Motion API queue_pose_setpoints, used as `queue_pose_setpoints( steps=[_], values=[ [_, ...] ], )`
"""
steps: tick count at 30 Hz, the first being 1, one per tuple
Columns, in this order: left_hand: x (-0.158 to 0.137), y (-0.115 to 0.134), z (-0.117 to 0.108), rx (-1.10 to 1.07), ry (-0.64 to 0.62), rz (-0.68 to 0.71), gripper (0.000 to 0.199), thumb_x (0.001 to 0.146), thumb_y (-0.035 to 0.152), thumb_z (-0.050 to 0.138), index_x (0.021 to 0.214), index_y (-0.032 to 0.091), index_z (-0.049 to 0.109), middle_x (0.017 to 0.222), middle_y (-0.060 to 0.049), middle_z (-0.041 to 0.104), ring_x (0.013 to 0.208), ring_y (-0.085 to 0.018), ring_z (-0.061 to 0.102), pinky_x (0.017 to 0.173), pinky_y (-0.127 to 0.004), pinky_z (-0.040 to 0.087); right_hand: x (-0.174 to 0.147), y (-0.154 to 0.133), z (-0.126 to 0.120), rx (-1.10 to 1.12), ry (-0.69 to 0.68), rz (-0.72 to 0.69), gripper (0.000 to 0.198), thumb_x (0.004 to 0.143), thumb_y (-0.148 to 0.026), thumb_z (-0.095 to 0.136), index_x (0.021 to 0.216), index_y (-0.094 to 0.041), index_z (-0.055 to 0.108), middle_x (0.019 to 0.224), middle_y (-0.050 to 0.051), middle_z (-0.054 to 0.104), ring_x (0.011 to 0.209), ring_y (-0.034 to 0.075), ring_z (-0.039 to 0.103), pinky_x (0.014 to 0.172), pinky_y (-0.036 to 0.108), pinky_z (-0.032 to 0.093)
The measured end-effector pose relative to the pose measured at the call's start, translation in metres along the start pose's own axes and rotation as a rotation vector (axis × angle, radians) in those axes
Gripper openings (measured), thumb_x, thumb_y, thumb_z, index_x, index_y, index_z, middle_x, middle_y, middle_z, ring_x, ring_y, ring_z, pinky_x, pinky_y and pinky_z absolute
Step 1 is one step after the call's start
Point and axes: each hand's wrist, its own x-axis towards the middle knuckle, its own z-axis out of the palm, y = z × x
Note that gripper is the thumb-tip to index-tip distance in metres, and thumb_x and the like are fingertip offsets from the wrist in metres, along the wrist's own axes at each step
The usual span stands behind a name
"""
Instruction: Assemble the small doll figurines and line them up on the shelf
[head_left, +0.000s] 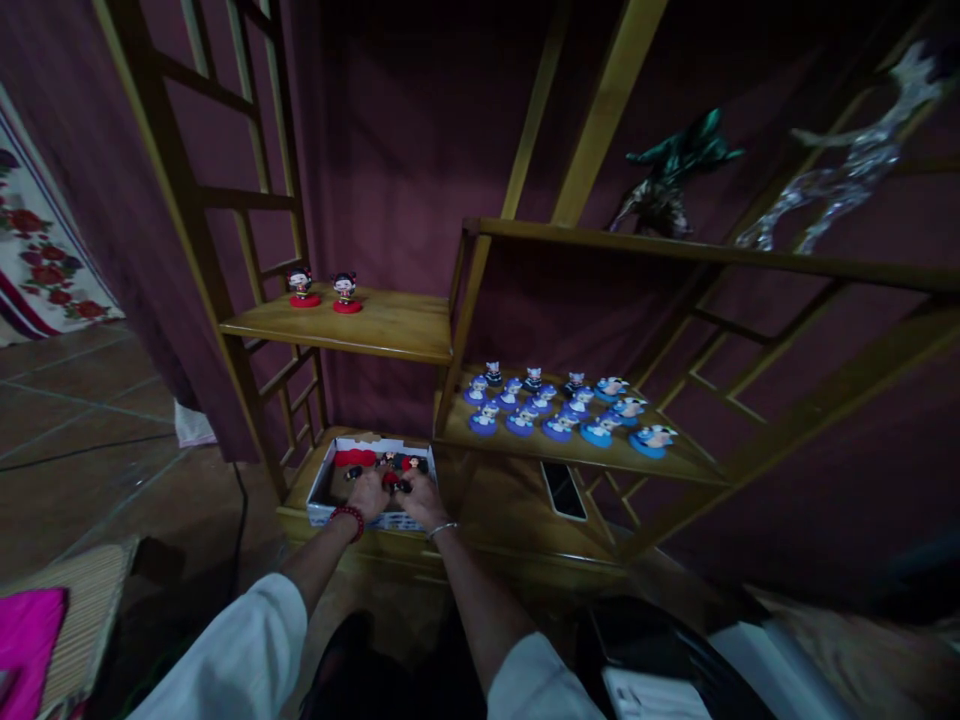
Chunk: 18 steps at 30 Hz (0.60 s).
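Head view: the left hand (pixel 369 496) and right hand (pixel 421 502) grasp a small figurine (pixel 395 483) between their fingers, over an open box (pixel 321 514). A loose pinch could drop it onto other figurines (pixel 417 463). Wooden shelf (pixel 301 487) beneath; dark reddish wall (pixel 390 190) behind.

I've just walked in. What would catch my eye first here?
Probably the crowd of mostly purple and blue figurines on the middle shelf, right of center. Next, lower left of center, the left hand and right hand are close together over an open box of small red-and-black figures. A see-through statue also stands out, upper right.
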Motion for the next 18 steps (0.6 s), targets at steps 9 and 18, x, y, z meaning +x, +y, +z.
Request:
queue_pose_setpoints(
  steps=[9, 18],
  values=[
    [-0.034, 0.007, -0.009, -0.102, 0.067, -0.005, 0.034, 0.073, 0.010, 0.047, 0.104, 0.019, 0.059, 0.095, -0.009, 0.066, 0.095, -0.019, 0.060, 0.081, -0.025, 0.042, -0.033, -0.012, -0.005, 0.043, 0.077, -0.036, 0.018, 0.064, -0.017, 0.058, 0.081, -0.019, 0.062, 0.082, 0.002, 0.067, 0.079, 0.015, 0.061, 0.069, 0.021, 0.043],
    [-0.068, 0.016, -0.017, -0.336, 0.097, -0.021, 0.031, 0.071, 0.014, 0.052, 0.099, 0.020, 0.063, 0.090, -0.009, 0.067, 0.092, -0.021, 0.059, 0.081, -0.028, 0.041, -0.065, -0.020, -0.014, 0.141, 0.104, -0.037, 0.015, 0.065, -0.022, 0.056, 0.078, -0.020, 0.062, 0.071, -0.001, 0.065, 0.068, 0.014, 0.060, 0.061, 0.022, 0.043]
  ],
)
